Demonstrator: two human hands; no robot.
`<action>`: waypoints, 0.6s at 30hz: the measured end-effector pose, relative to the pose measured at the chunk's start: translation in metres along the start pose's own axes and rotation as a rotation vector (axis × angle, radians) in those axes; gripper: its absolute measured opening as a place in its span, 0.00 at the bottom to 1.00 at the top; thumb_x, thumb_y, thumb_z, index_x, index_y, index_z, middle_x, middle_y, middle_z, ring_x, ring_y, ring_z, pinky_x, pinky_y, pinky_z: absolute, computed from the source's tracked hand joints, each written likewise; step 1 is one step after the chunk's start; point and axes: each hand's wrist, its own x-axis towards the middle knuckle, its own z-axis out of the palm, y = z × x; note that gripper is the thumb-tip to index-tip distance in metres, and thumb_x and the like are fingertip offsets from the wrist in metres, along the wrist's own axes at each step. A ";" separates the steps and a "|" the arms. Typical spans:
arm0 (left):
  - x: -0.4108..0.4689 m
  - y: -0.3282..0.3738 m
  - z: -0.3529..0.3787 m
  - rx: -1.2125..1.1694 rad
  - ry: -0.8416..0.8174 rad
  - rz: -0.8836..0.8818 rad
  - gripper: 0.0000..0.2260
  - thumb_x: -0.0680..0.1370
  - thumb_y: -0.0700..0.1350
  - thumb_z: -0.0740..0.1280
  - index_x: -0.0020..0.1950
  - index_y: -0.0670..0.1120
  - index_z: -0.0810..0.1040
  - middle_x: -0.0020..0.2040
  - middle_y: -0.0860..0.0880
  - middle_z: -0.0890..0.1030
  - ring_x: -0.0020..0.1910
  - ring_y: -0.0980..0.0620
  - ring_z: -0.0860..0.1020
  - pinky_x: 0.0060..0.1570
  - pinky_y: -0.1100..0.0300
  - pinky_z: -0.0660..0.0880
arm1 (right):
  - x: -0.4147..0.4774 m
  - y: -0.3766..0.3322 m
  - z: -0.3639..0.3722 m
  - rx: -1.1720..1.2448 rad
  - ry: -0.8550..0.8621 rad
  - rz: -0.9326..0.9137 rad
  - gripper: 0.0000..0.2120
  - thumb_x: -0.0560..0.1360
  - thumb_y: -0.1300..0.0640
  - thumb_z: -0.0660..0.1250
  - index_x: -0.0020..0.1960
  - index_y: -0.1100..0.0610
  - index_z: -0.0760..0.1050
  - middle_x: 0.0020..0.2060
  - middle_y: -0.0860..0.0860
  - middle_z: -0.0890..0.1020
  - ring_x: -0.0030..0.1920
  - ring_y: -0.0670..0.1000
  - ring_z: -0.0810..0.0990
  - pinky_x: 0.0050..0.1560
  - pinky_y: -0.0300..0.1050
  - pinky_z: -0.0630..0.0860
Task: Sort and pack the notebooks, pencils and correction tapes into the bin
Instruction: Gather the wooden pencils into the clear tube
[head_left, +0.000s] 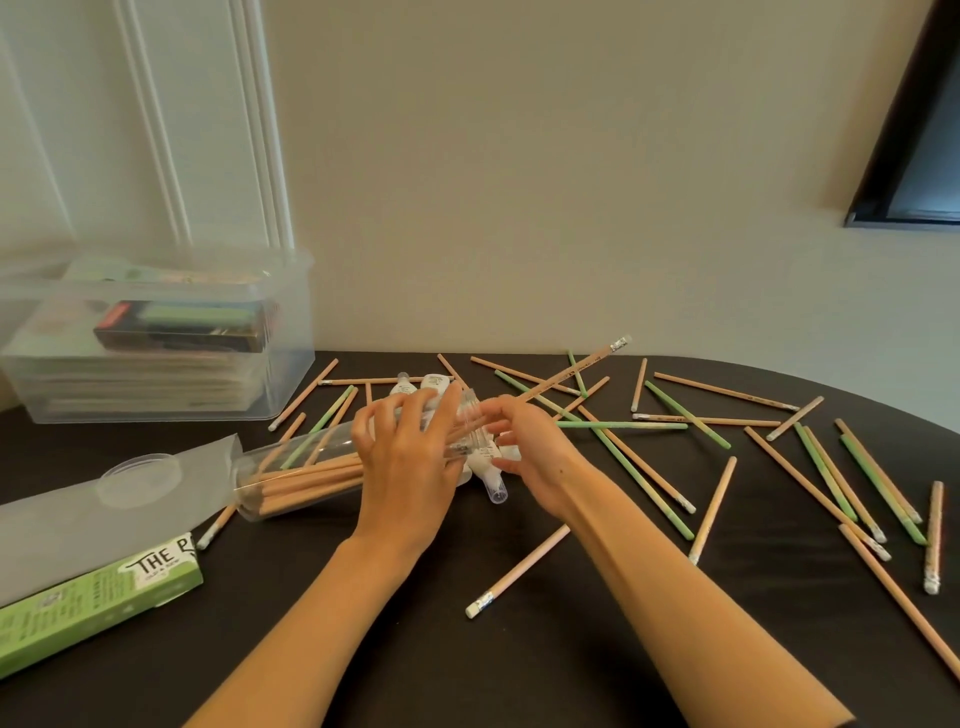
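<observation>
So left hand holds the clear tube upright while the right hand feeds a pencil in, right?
No, not upright. The head view shows the clear tube lying on its side on the table; the left hand holds it while the right hand feeds a pencil in.

A beige wall (519, 182) is seen at twelve o'clock. White panelling (156, 130) is set at ten, a dark frame (883, 171) at two.
</observation>
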 end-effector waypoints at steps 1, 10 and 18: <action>0.002 0.001 -0.001 -0.012 0.026 -0.008 0.33 0.55 0.42 0.82 0.59 0.43 0.79 0.51 0.40 0.81 0.51 0.37 0.78 0.51 0.40 0.71 | 0.001 -0.002 0.000 -0.018 -0.024 0.000 0.06 0.72 0.57 0.63 0.46 0.57 0.77 0.55 0.49 0.71 0.57 0.49 0.69 0.51 0.44 0.70; 0.039 0.017 -0.018 -0.226 0.129 -0.267 0.31 0.62 0.45 0.79 0.63 0.42 0.76 0.53 0.40 0.80 0.53 0.36 0.75 0.54 0.39 0.67 | 0.001 -0.072 0.001 -0.177 -0.149 -0.154 0.08 0.73 0.60 0.60 0.36 0.57 0.73 0.31 0.49 0.81 0.38 0.48 0.79 0.47 0.44 0.76; 0.066 0.013 -0.034 -0.503 0.134 -0.350 0.31 0.68 0.51 0.74 0.68 0.45 0.69 0.55 0.43 0.77 0.55 0.45 0.75 0.57 0.48 0.70 | -0.004 -0.130 0.012 -0.529 -0.127 -0.224 0.11 0.72 0.62 0.63 0.51 0.66 0.78 0.46 0.54 0.81 0.45 0.48 0.78 0.43 0.40 0.75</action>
